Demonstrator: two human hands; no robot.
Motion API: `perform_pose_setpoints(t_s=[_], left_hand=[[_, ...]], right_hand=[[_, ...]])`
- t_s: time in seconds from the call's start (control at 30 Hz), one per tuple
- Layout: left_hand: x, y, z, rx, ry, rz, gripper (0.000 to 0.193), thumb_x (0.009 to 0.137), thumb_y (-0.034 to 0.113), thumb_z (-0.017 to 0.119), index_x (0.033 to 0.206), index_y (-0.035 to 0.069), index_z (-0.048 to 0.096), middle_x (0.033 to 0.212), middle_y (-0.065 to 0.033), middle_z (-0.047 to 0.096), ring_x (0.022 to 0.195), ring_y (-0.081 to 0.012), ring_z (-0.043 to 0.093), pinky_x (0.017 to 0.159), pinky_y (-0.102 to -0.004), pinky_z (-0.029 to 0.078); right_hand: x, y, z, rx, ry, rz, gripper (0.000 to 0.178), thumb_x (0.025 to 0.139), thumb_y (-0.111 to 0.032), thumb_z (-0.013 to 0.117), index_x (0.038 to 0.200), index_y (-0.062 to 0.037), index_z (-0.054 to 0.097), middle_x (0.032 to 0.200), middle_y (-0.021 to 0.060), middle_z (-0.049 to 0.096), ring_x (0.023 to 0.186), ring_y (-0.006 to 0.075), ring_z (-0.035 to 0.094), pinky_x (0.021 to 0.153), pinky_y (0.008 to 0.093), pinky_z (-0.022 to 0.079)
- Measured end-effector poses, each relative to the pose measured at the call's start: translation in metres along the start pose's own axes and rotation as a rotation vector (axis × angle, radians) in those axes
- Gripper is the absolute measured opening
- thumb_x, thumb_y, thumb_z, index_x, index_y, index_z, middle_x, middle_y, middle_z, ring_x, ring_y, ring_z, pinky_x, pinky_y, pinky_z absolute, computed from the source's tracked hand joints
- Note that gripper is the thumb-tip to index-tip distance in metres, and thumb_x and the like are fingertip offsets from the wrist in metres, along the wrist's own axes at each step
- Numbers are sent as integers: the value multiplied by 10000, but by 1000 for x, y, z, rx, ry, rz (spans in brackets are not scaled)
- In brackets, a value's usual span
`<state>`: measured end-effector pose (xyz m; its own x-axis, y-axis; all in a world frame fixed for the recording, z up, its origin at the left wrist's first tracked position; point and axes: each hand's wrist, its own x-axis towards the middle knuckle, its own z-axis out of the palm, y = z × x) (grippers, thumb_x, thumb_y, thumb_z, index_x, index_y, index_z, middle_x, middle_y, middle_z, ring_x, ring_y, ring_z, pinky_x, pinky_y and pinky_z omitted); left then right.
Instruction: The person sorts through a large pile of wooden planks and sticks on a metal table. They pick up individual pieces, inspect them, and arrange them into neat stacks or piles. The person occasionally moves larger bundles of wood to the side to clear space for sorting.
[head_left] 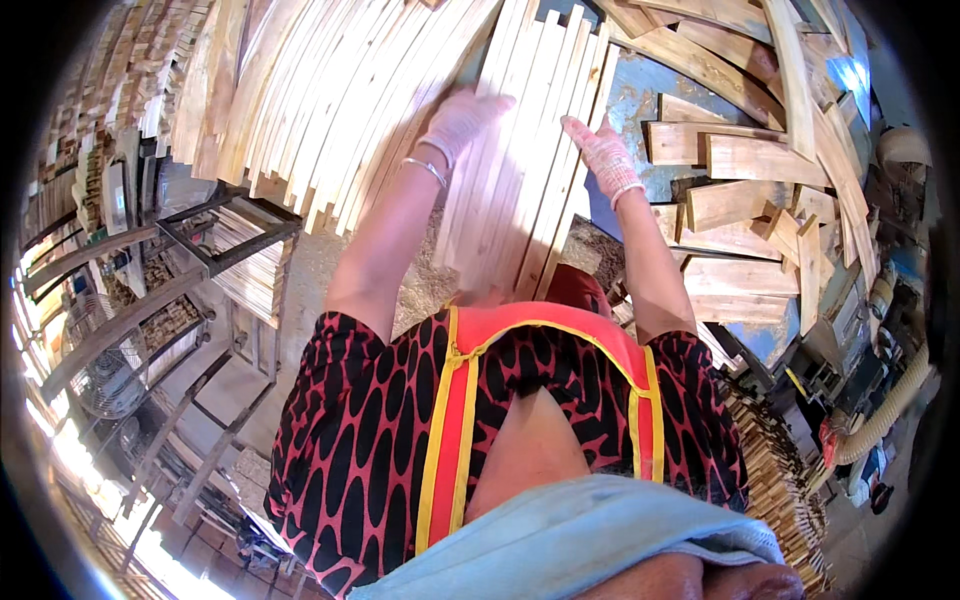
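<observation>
A row of pale, narrow wooden strips (517, 150) lies side by side in front of me, their near ends uneven. My left hand (468, 122), in a light knitted glove, rests at the left side of this row with its fingers stretched over the top. On the opposite side, my right hand (603, 158), gloved too, touches the outermost strip with its fingers apart. Neither hand is wrapped around a strip. To the left of my left hand spreads a wider layer of similar wooden strips (335, 110).
Loose short boards (765, 160) lie jumbled on a blue surface (630, 90) at the right. A dark metal frame (230, 235) stands at the lower left, near a fan (105, 385). Stacked wood (110, 80) fills the far left. A ribbed hose (885, 410) curves at the right.
</observation>
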<state>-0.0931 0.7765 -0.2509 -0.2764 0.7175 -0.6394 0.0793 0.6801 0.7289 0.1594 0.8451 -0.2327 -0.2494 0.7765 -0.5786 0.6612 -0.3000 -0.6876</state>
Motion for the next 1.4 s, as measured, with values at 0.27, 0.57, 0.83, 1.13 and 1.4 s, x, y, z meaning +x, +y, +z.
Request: perform_pose_setpoints(t_s=[0.27, 0.57, 0.83, 1.13, 1.4], left_hand=[[-91, 70, -6, 106, 88, 435, 827, 863, 454, 837, 1535, 71, 543, 1515, -180, 607, 1375, -294, 620, 1109, -429, 552], [-177, 139, -34, -407, 62, 1353, 731, 913, 271, 848, 1522, 67, 498, 1331, -128, 710, 1205, -255, 691, 1001, -392, 591], [-90, -83, -58, 168, 133, 851, 564, 1029, 355, 663, 1520, 104, 546, 1462, -135, 641, 1272, -253, 666, 1042, -361, 574], [-87, -38, -84, 1806, 174, 641, 565, 1050, 210, 577, 1581, 57, 459, 1509, -151, 583, 1375, -241, 592, 1126, -346, 509], [-105, -44, -160, 1340, 230, 652, 545, 1052, 231, 500, 1567, 53, 501, 1574, -173, 556, 1437, -345, 547, 1235, -459, 442]], right_hand=[[-50, -33, -28, 623, 183, -324, 680, 930, -255, 860, 1448, 68, 561, 1295, 194, 733, 1163, 281, 713, 1037, 378, 574], [-184, -140, -87, 663, 381, -1051, 570, 857, -168, 898, 1338, -23, 628, 1219, 125, 724, 1153, 230, 704, 1009, 408, 592], [-100, 68, 54, -732, 820, -993, 851, 1009, -405, 675, 1669, -38, 284, 1611, 234, 456, 1430, 397, 488, 1156, 523, 449], [-115, 56, 111, -724, 342, -340, 901, 968, -209, 662, 1638, 123, 159, 1648, 344, 358, 1490, 455, 454, 1205, 473, 446], [-121, 22, 105, 96, 48, -252, 779, 890, -83, 631, 1624, 35, 399, 1645, 274, 448, 1408, 387, 569, 1191, 420, 442]])
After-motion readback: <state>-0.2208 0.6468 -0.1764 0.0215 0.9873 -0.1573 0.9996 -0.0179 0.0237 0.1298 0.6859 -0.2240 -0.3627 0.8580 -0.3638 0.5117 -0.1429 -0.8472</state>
